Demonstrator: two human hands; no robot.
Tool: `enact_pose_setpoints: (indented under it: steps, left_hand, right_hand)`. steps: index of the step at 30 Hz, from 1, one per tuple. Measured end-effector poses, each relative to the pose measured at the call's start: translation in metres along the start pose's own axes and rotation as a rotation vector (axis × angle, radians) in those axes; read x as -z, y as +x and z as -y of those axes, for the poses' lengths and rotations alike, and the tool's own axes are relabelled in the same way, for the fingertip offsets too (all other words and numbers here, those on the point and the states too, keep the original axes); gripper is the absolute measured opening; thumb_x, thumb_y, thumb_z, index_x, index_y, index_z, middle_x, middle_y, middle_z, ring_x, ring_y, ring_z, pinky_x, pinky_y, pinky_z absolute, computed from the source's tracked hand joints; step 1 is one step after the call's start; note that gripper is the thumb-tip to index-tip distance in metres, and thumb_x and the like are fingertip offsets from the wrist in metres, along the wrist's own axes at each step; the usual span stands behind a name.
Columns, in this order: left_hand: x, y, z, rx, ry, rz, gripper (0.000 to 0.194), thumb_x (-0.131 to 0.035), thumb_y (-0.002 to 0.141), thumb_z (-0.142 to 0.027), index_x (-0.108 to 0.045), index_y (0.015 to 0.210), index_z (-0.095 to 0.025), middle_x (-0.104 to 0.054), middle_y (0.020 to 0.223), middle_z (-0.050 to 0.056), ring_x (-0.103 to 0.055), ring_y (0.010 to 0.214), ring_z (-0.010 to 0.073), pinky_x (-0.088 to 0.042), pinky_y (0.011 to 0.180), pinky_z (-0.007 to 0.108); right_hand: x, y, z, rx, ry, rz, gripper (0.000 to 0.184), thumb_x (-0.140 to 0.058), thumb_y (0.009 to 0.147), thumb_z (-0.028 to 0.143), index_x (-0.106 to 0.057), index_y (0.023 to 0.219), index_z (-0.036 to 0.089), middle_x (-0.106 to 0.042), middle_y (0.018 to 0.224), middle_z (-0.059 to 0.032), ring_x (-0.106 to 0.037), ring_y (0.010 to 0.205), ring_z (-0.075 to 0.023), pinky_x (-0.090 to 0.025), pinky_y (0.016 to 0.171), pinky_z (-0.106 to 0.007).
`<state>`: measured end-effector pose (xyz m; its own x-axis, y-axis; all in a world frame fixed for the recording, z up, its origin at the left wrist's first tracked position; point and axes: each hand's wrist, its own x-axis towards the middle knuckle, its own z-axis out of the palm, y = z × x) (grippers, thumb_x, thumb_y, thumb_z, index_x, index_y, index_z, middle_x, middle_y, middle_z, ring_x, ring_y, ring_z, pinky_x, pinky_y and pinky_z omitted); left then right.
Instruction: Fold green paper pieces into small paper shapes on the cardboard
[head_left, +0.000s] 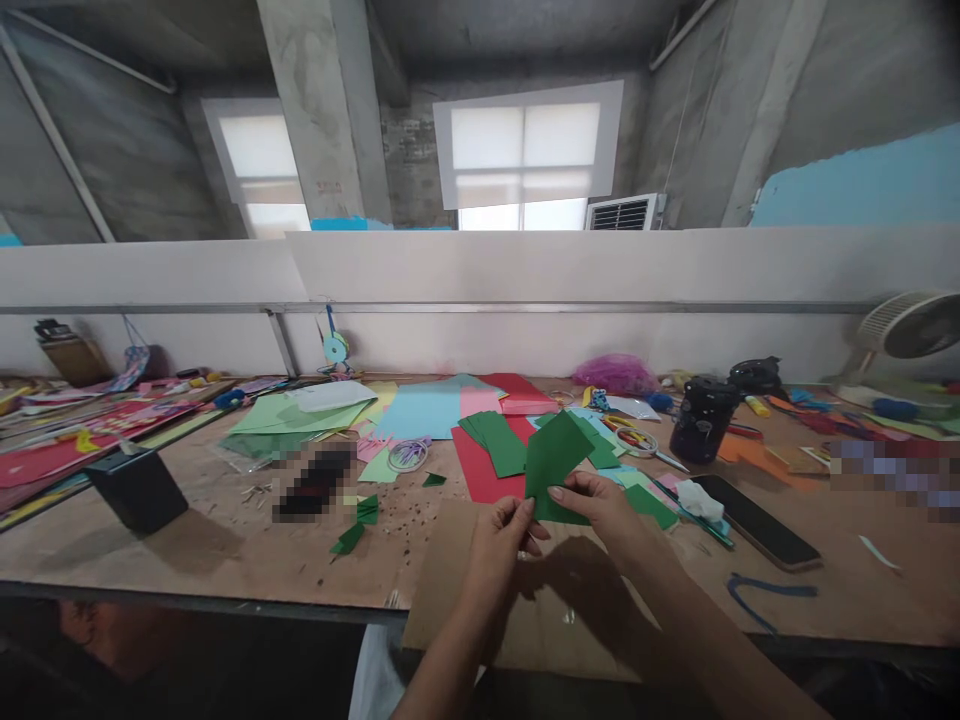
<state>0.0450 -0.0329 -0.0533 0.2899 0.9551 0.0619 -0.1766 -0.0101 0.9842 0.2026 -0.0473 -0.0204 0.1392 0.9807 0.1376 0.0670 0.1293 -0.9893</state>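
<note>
A piece of green paper [555, 460], seemingly folded, is held up between both hands above a brown cardboard sheet [442, 570]. My left hand [504, 540] pinches its lower left corner between thumb and fingers. On the right edge, my right hand [600, 508] grips it with the thumb in front. Behind the paper lies a fanned stack of green paper strips [499, 445] on a red sheet [472, 465]. Small green scraps [349, 540] are scattered to the left of the cardboard.
At right are a black cup [703, 420], a phone [757, 522] and a blue strip [750, 592]. A black box [139, 487] stands at left. Coloured sheets [420, 410] spread along the back, below a white partition [480, 270]. A fan [911, 325] stands far right.
</note>
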Motion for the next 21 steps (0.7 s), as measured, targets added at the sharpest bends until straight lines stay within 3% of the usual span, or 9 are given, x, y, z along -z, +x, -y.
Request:
enact_pose_setpoints:
  steps: [7, 11, 16, 21]
  left_hand:
    - [0.007, -0.004, 0.004, 0.091, -0.025, 0.000, 0.048, -0.054, 0.076, -0.063, -0.058, 0.075, -0.015, -0.060, 0.059, 0.002, -0.045, 0.040, 0.0085, -0.033, 0.038, 0.019]
    - [0.005, -0.005, 0.009, 0.084, -0.001, 0.040, 0.041, -0.057, 0.077, -0.057, -0.055, 0.077, -0.016, -0.058, 0.060, 0.000, -0.046, 0.041, 0.0083, -0.034, 0.039, 0.019]
    - [0.007, -0.002, 0.014, 0.018, 0.097, 0.019, 0.030, -0.059, 0.077, -0.045, -0.056, 0.076, -0.016, -0.055, 0.060, -0.001, -0.046, 0.046, 0.0082, -0.036, 0.043, 0.019]
    - [0.007, -0.004, 0.013, 0.020, 0.155, 0.025, 0.027, -0.058, 0.079, -0.043, -0.055, 0.073, -0.017, -0.055, 0.059, -0.001, -0.048, 0.047, 0.0097, -0.037, 0.044, 0.020]
  right_hand:
    - [-0.001, -0.005, 0.001, 0.029, 0.009, -0.078, 0.032, -0.074, 0.062, 0.043, -0.052, 0.056, 0.021, -0.047, 0.064, 0.0021, -0.045, 0.064, -0.0154, -0.038, 0.064, -0.029]
    - [-0.007, -0.020, 0.021, -0.068, -0.073, -0.080, 0.026, -0.071, 0.065, 0.043, -0.058, 0.057, 0.022, -0.054, 0.062, -0.0012, -0.049, 0.061, -0.0191, -0.039, 0.059, -0.031]
    - [-0.012, -0.035, 0.047, -0.073, -0.151, -0.142, 0.021, -0.071, 0.063, 0.039, -0.060, 0.053, 0.024, -0.063, 0.068, -0.0037, -0.053, 0.066, -0.0233, -0.039, 0.056, -0.031]
    - [-0.013, -0.038, 0.050, -0.116, -0.207, -0.104, 0.023, -0.067, 0.067, 0.038, -0.059, 0.051, 0.025, -0.055, 0.051, -0.0021, -0.050, 0.055, -0.0217, -0.035, 0.053, -0.032]
